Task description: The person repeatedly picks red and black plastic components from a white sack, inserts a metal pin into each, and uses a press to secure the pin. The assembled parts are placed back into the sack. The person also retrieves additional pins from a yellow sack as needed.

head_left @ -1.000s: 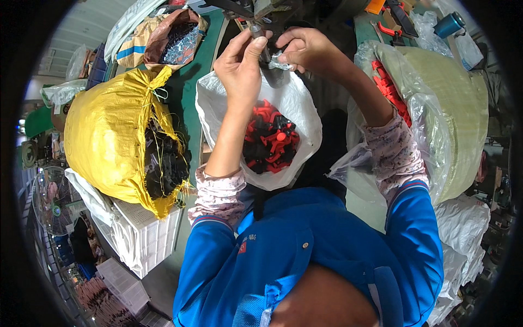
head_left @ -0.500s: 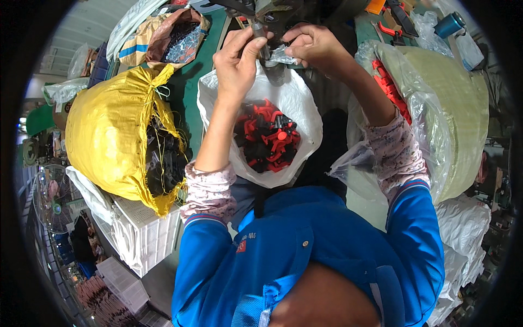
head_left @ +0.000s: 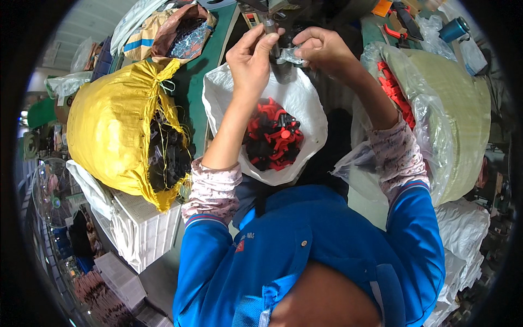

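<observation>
At the top centre, my left hand (head_left: 249, 61) is closed in a pinch beside an upright metal rod (head_left: 271, 34) of a machine. What its fingers hold, if anything, is hidden behind the thumb. My right hand (head_left: 327, 50) is to the right of the rod, thumb and fingertips pressed together over something too small to name. Between the hands, next to the right fingertips, is a shiny silvery piece (head_left: 291, 56) whose kind I cannot make out. Below them stands an open white sack (head_left: 306, 111) with many red and black plastic parts (head_left: 275, 136) inside.
On the left a yellow woven sack (head_left: 109, 120) gapes over black parts (head_left: 163, 150). Behind it, a paper bag (head_left: 163, 37) of small shiny pieces sits on a green table (head_left: 193, 82). At right, a clear-lined pale sack (head_left: 455, 114) contains red parts (head_left: 393, 90). A blue cylinder (head_left: 453, 29) lies beyond.
The whole picture has shifted slightly. Both hands keep nearly the same place at the rod, with the right fingertips drawn a little closer together.
</observation>
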`<action>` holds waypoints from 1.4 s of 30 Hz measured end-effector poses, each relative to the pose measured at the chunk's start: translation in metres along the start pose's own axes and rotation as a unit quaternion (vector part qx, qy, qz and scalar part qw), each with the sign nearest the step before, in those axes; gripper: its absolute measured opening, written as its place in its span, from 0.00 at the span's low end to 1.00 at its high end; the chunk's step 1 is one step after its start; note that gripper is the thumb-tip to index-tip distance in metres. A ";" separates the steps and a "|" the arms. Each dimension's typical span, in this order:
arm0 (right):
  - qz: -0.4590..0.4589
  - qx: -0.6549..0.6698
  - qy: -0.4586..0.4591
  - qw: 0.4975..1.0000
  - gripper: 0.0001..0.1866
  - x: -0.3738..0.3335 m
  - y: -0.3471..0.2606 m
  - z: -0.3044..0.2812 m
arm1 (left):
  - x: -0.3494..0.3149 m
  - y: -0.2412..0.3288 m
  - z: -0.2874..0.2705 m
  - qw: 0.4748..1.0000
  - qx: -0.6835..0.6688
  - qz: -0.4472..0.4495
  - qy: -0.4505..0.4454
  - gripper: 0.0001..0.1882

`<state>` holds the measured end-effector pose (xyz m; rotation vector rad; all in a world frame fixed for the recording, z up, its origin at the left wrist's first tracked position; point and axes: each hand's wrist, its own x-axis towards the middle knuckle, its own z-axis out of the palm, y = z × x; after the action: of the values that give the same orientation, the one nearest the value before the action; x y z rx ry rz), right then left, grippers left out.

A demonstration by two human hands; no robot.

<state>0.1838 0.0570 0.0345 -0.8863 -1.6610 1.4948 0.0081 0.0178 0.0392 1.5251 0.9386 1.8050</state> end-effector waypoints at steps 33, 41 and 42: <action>-0.065 0.019 -0.013 0.998 0.09 0.002 0.025 -0.002 | 0.002 -0.026 -0.006 0.987 0.149 0.062 0.015 0.10; -0.026 0.051 0.005 0.998 0.10 -0.003 0.023 0.012 | 0.010 -0.015 -0.006 0.999 0.001 -0.010 0.048 0.11; -0.031 0.050 0.005 0.998 0.09 -0.003 0.025 0.013 | 0.009 -0.015 -0.006 0.999 -0.007 -0.004 0.049 0.10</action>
<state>0.1753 0.0500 0.0084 -0.7811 -1.5770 1.5144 0.0005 0.0328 0.0310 1.4325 0.9738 1.8910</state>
